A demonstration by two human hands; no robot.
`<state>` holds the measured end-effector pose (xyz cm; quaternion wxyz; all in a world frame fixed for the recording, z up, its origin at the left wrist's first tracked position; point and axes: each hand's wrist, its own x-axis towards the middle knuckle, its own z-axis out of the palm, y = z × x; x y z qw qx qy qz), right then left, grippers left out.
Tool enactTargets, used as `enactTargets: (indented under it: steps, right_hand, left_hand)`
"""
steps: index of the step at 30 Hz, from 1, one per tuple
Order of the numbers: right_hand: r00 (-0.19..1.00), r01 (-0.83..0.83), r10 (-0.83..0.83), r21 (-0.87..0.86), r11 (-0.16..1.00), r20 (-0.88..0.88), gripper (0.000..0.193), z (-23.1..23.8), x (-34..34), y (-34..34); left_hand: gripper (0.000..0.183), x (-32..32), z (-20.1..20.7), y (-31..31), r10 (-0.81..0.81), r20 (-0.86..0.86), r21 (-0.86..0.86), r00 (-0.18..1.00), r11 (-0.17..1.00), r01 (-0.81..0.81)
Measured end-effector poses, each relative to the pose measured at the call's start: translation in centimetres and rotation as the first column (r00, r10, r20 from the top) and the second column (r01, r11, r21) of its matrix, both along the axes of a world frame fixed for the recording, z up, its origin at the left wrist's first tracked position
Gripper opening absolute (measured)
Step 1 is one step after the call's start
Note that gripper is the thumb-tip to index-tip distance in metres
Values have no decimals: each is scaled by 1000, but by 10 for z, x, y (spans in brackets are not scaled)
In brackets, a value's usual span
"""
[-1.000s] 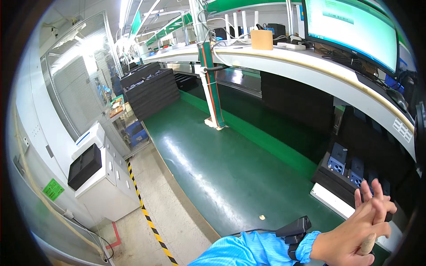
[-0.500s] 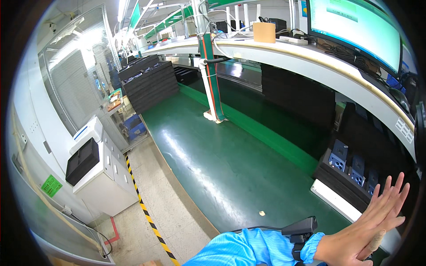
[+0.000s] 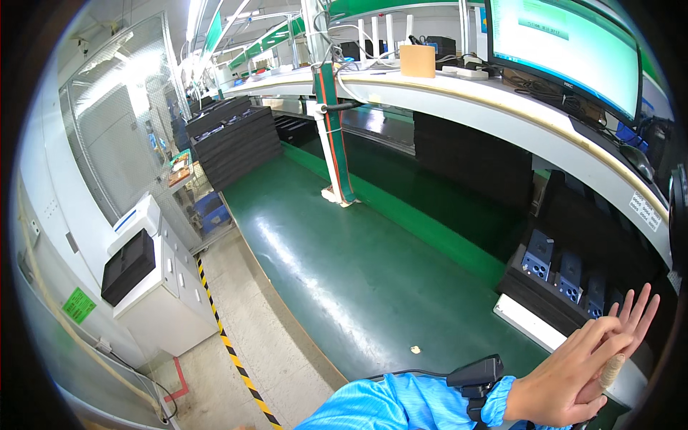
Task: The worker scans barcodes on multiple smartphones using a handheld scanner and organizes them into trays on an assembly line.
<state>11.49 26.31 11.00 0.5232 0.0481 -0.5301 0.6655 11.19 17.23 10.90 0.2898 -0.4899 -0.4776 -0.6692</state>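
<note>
At the lower right my two hands press together. My left hand [image 3: 555,387], in a blue sleeve with a black device [image 3: 476,374] strapped at the wrist, has its fingers bent over my right hand [image 3: 633,321]. Most of the right hand is hidden behind the left, but its fingers show stretched upward. A finger or thumb in a beige cover [image 3: 611,370] sticks up between them; I cannot tell which hand it belongs to. Just beyond the hands stand several dark blue phone-like panels [image 3: 570,278] with round camera openings, upright in a black foam tray [image 3: 529,288].
A green-topped bench [image 3: 344,287] runs away from me, with a white bar [image 3: 529,321] by the tray. A post [image 3: 333,136] rises from it. Black trays [image 3: 236,143] are stacked far left. Above right, a shelf [image 3: 502,93] carries a monitor [image 3: 566,50]. A white cabinet [image 3: 168,294] stands left.
My left fingers, stretched out before, are now bent over my right hand. The whole view has shifted slightly, with the bench and shelf lying a little further left.
</note>
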Motion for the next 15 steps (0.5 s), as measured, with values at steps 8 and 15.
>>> enactTargets:
  steps: [8, 15]
  right_hand:
    - [996, -81, 78, 47, 996, 48, 95, -19, 11, 68]
    - [989, -130, 124, 72, 989, 78, 77, -25, 12, 62]
  left_hand:
    - [66, 14, 2, 3, -216, 110, -164, 970, 959, 232]
    - [63, 12, -1, 6, -168, 138, -210, 976, 958, 195]
